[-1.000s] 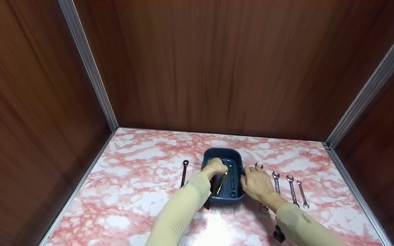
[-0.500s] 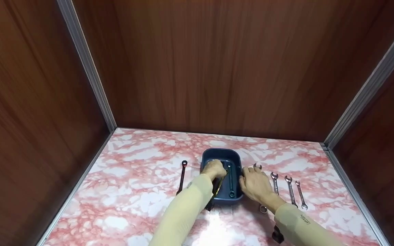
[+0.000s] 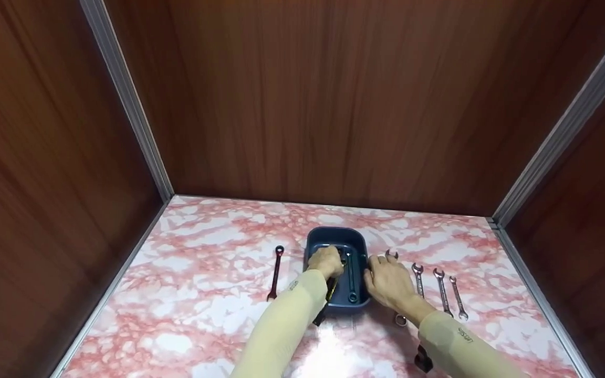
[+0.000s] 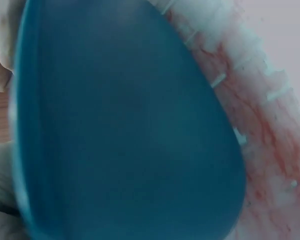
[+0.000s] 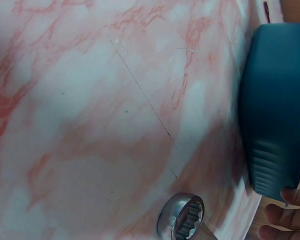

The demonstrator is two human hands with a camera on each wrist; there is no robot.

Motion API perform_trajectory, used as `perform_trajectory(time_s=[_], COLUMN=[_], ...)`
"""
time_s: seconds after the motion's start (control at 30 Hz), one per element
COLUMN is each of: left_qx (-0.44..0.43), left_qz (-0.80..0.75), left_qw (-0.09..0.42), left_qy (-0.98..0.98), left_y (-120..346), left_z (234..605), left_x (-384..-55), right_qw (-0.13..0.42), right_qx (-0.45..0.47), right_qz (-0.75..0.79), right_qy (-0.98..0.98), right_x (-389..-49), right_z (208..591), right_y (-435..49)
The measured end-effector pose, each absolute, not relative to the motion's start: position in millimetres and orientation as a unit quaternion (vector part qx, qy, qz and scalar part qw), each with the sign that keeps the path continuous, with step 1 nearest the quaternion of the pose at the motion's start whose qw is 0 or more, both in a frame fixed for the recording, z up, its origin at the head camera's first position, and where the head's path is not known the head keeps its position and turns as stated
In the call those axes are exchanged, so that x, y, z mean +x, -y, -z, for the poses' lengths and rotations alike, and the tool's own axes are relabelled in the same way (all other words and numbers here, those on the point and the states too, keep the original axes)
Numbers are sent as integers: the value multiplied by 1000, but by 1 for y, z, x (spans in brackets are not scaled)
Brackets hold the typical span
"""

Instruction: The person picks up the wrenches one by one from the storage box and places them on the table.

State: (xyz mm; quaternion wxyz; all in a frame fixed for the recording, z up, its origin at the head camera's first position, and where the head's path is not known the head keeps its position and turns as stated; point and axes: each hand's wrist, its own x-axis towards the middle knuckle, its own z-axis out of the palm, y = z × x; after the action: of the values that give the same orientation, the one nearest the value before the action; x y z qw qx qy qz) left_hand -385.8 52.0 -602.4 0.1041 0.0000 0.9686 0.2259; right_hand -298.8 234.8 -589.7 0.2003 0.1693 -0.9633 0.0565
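Observation:
In the head view my left hand [image 3: 326, 261] reaches into a dark blue bin [image 3: 337, 231], fingers curled at a gold-yellow wrench [image 3: 332, 289] that slants under the hand. Its fingertips are mostly hidden. The left wrist view is largely filled by the bin's wall [image 4: 130, 120], with parts of the hand [image 4: 4, 30] past the rim. A dark green wrench [image 3: 352, 278] lies along the bin's right side. My right hand [image 3: 390, 278] rests against the right wall, fingers loosely extended; the right wrist view has its fingers [image 5: 280, 216] at the bin's [image 5: 275, 100] end.
Left of the bin lies a red wrench [image 3: 276, 270]. To the right, several silver wrenches lie in a row, among them one [image 3: 442, 291] and a smaller one [image 3: 459, 297]. Another's ring end [image 5: 182, 217] shows below my right hand. Wooden panels [image 3: 323, 105] enclose the marbled table [image 3: 202, 294].
My left hand has shifted slightly nearer within the bin, covering more of the gold-yellow wrench. The right hand stays against the bin. The whole view drifts a little left.

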Motion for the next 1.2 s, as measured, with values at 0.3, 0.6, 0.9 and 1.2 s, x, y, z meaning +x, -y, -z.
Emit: perform_trajectory(time_s=[0.3, 0.6, 0.9, 1.2], left_qx=[18, 21, 32, 32], left_qz=[-202, -211, -210, -273], left_qw=[118, 122, 126, 116], left_qy=[-972, -970, -969, -954], left_y=[-51, -48, -45, -42], left_z=[592, 580, 578, 588], left_x=[-380, -370, -370, -382], right_qw=[189, 215, 195, 195], right_qx=[167, 177, 170, 163], right_qz=[-60, -57, -57, -56], right_qy=[966, 959, 964, 966], right_x=[-298, -298, -299, -299], right_z=[588, 590, 591, 590], right_y=[-235, -233, -234, -234])
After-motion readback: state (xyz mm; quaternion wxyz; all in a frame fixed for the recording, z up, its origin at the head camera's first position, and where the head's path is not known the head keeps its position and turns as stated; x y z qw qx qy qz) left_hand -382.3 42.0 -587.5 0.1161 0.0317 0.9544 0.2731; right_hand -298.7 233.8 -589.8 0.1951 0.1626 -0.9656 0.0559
